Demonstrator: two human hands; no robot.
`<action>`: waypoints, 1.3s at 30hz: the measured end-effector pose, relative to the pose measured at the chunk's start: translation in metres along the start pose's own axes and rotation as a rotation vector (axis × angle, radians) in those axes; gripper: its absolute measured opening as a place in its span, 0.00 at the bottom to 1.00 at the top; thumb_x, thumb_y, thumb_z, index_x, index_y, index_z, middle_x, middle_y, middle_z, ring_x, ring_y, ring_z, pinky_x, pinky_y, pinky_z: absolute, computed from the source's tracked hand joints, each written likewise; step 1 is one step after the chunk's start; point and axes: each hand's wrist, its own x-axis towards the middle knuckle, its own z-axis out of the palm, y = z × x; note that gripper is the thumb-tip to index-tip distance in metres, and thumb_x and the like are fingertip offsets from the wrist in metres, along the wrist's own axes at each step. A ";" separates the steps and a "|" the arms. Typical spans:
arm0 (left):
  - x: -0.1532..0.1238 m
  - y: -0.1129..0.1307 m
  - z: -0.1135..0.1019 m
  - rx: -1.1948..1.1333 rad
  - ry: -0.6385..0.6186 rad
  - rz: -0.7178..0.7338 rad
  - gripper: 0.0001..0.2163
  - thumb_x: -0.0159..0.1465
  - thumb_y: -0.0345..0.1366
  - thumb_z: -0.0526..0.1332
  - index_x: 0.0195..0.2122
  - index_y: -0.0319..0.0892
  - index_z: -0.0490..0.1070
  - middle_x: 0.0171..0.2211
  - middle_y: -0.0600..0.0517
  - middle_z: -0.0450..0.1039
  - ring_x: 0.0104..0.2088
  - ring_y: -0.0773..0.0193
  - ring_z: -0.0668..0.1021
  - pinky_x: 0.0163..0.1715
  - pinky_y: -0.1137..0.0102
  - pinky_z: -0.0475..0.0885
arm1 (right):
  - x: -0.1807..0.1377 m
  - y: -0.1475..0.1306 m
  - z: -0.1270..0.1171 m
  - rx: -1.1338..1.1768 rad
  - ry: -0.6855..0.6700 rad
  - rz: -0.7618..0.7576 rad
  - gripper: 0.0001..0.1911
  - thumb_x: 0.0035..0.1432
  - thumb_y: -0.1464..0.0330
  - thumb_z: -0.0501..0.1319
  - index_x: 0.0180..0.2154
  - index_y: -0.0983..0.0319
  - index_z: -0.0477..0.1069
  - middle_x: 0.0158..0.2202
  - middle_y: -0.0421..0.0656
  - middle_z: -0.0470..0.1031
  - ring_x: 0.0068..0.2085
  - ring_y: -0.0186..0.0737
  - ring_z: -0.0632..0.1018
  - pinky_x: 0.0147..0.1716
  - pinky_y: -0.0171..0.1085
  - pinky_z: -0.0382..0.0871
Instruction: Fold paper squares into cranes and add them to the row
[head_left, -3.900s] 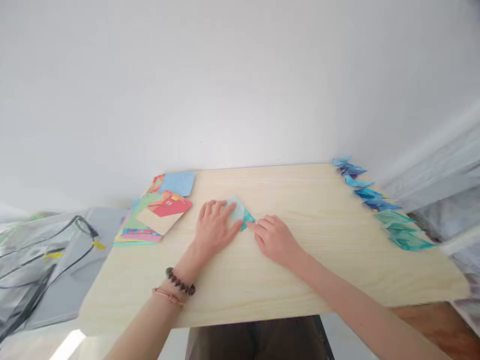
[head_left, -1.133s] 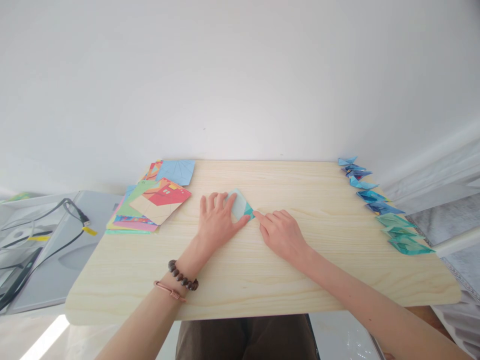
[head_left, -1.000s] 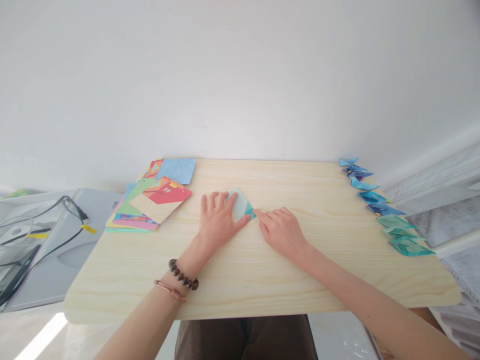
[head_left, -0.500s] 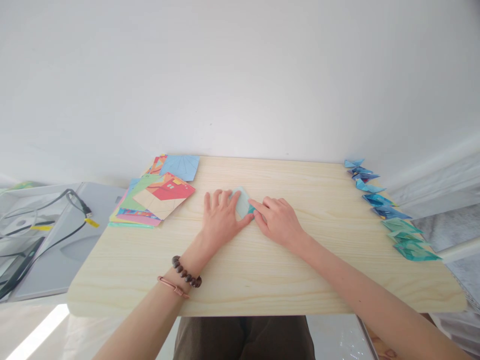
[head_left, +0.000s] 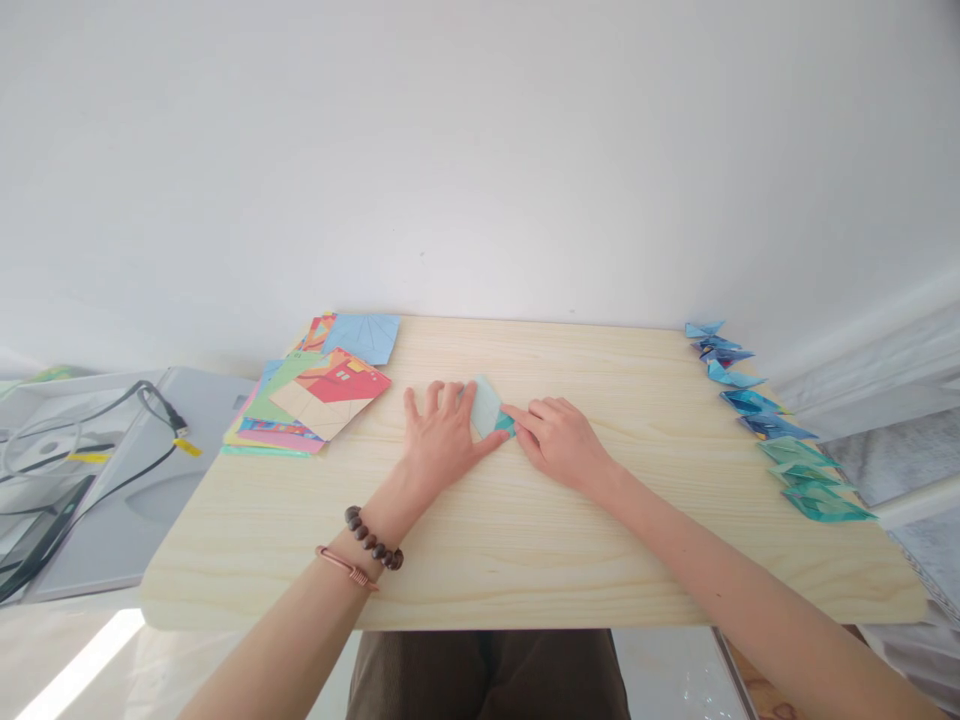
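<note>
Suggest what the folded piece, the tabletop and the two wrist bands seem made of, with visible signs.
Folded piece: likely paper, matte; thin, with straight creased edges.
Tabletop: wood or wood-look laminate, pale and smooth; grain lines show.
Beaded bracelet: perhaps wood, slightly glossy; round dark brown beads, but stone is possible.
Bangle: probably metal, copper-toned; thin, wire-like, with a coil.

I count two hands, one left hand [head_left: 441,440] and one right hand [head_left: 566,440], and between them one folded sheet [head_left: 486,404]. There are two bracelets: one beaded bracelet [head_left: 373,540], one copper-coloured bracelet [head_left: 347,568]. There is one bench [head_left: 540,560], with three green paper pieces [head_left: 829,504] on it and five or six blue paper pieces [head_left: 754,402], overlapping too closely for certainty. The pile of sheets [head_left: 330,393] defies counting. Two yellow ties [head_left: 187,447] show beyond.
</note>
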 end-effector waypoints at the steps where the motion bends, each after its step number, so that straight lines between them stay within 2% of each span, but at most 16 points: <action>1: 0.000 0.000 0.000 0.007 -0.007 -0.002 0.33 0.57 0.58 0.52 0.57 0.41 0.58 0.51 0.41 0.64 0.53 0.43 0.61 0.54 0.43 0.47 | 0.000 0.000 0.000 0.006 0.000 -0.003 0.18 0.61 0.71 0.49 0.51 0.61 0.68 0.28 0.43 0.70 0.34 0.39 0.68 0.39 0.37 0.57; 10: 0.000 0.001 -0.001 0.045 -0.047 -0.027 0.32 0.58 0.57 0.51 0.59 0.45 0.56 0.54 0.43 0.61 0.55 0.46 0.59 0.55 0.46 0.46 | 0.007 0.002 0.004 0.072 0.017 0.031 0.16 0.60 0.73 0.49 0.46 0.61 0.71 0.30 0.43 0.74 0.35 0.38 0.71 0.40 0.38 0.55; 23: -0.001 0.001 0.000 0.032 -0.017 -0.007 0.32 0.58 0.57 0.51 0.59 0.43 0.57 0.53 0.42 0.62 0.54 0.45 0.60 0.55 0.45 0.46 | 0.018 -0.002 0.006 0.009 0.022 0.043 0.17 0.60 0.72 0.49 0.48 0.60 0.70 0.30 0.43 0.74 0.33 0.37 0.72 0.38 0.37 0.53; 31: -0.001 0.001 0.000 0.035 -0.025 -0.011 0.32 0.57 0.56 0.52 0.59 0.43 0.56 0.54 0.42 0.62 0.54 0.44 0.60 0.54 0.44 0.47 | 0.030 -0.004 0.007 -0.071 0.021 0.052 0.17 0.59 0.73 0.48 0.45 0.61 0.71 0.28 0.43 0.73 0.30 0.36 0.71 0.37 0.38 0.51; 39: -0.001 0.001 0.001 0.035 -0.021 -0.020 0.31 0.58 0.55 0.53 0.59 0.42 0.57 0.52 0.41 0.63 0.54 0.44 0.60 0.54 0.42 0.47 | 0.033 -0.007 0.003 0.003 -0.002 -0.039 0.16 0.59 0.71 0.50 0.44 0.58 0.73 0.28 0.42 0.71 0.31 0.36 0.70 0.38 0.37 0.52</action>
